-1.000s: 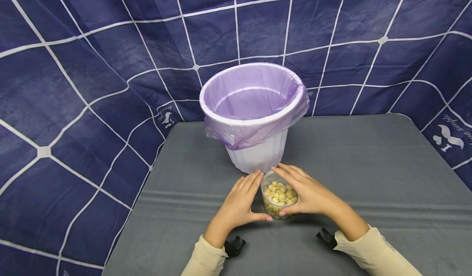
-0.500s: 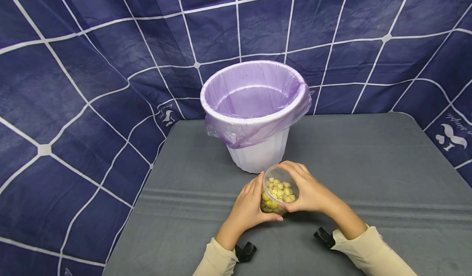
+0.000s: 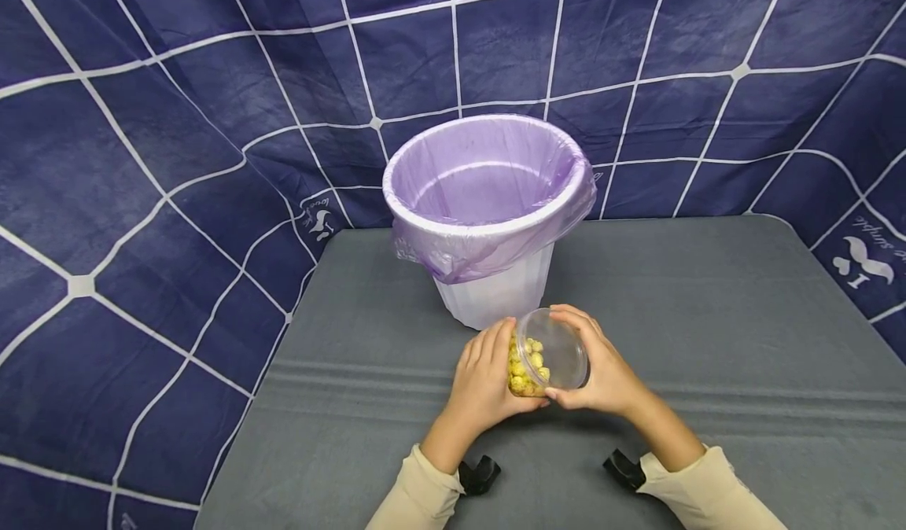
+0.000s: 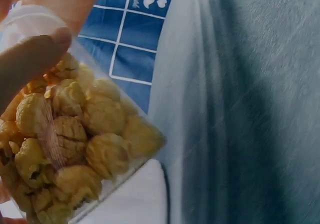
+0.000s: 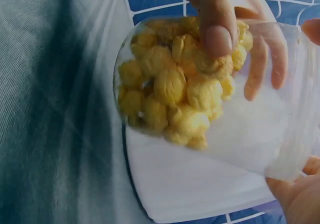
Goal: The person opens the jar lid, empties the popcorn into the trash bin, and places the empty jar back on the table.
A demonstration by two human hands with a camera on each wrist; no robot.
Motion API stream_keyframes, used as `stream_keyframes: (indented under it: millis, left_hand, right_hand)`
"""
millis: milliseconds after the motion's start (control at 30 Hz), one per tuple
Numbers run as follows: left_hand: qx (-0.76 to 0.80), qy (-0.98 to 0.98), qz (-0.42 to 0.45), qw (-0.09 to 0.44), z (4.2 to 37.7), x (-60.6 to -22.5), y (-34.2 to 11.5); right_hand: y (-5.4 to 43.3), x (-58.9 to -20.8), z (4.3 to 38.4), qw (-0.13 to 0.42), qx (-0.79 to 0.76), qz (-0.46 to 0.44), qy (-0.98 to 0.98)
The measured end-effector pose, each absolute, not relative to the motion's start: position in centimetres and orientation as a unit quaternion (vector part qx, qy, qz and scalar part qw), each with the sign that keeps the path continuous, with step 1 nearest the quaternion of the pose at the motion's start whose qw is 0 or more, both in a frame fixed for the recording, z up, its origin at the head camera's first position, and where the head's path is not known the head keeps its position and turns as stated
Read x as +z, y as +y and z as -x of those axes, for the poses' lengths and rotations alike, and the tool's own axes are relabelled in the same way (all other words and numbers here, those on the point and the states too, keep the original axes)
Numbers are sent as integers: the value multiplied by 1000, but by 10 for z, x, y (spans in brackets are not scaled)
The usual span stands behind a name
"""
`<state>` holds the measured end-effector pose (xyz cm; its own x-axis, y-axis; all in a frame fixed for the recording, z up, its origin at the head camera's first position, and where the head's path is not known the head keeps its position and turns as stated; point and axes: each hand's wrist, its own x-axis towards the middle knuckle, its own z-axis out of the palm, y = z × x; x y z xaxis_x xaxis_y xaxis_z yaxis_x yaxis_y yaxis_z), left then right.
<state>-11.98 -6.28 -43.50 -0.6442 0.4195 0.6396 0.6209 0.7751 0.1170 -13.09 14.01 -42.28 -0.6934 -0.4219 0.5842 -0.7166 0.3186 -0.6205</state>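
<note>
A clear plastic jar (image 3: 555, 353) partly filled with yellow popcorn (image 5: 167, 86) is held between both hands in the head view. It lies tipped on its side, its round top end turned toward the right hand. My left hand (image 3: 481, 373) grips the jar's body, thumb along the near side. Around the rim at the top end curl the fingers of my right hand (image 3: 605, 369). In the right wrist view, the popcorn gathers toward the base, and the rim end is see-through. The left wrist view has the popcorn-filled part of the jar close up.
Just behind the jar stands a white bin (image 3: 488, 298) lined with a purple plastic bag (image 3: 488, 259) folded over its rim. Grey cloth (image 3: 679, 318) covers the table. A blue curtain (image 3: 269, 200) with white grid lines hangs around the back and sides.
Both hands have closed in on the jar. It has gone from upright to tipped on its side, top end swung right, and the popcorn has shifted toward the base. The bin stays put.
</note>
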Motion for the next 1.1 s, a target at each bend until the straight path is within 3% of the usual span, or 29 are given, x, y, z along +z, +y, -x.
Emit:
stream_keyframes:
  millis: [100, 300, 567, 700, 967, 1100]
  left_hand:
    - [-134, -890, 309, 307, 122, -431, -65]
    - [-101, -900, 334, 262, 122, -421, -67]
    - [-87, -909, 354, 204, 122, -412, -74]
    - [-85, -910, 353, 200, 122, -408, -78]
    - [-96, -909, 346, 213, 125, -406, -76]
    - [-91, -907, 348, 220, 125, -407, -75]
  right_hand:
    - [142, -422, 129, 139, 437, -349, -817]
    - [146, -418, 128, 105, 396, -358, -839]
    - [147, -415, 124, 127, 317, -415, -843]
    - [147, -412, 123, 132, 281, -435, -845]
    - [136, -403, 110, 71, 334, -276, -898]
    - [133, -402, 112, 77, 349, -262, -896]
